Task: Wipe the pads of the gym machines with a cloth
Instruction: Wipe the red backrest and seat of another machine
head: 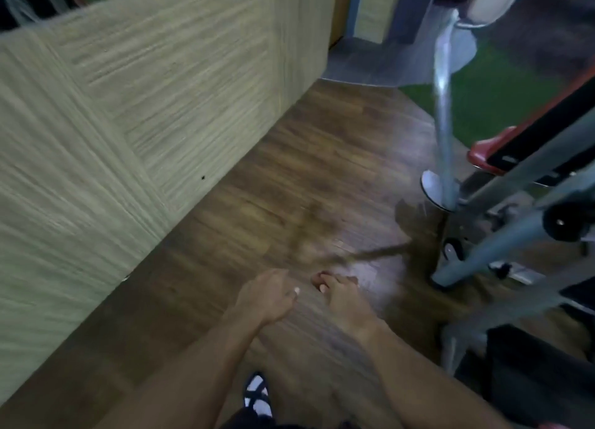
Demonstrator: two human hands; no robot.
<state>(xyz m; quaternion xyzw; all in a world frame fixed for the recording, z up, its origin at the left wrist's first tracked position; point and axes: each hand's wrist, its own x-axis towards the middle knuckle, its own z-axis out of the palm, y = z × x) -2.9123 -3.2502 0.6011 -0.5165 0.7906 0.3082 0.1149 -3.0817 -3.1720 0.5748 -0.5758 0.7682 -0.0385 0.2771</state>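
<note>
Both hands' fingers curl, grasp unclear, over blurred wood-plank floor (273,187)

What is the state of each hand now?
Left hand: fingers curled, nothing visible in it.
Right hand: cannot be told, too blurred.

A panelled wall (135,123) runs along the left, meeting the plank floor (289,187). To the right stands a gym machine (515,209), its frame foot on the floor, a pole (446,113) rising just before it. Turf (492,106) lies behind.
</note>
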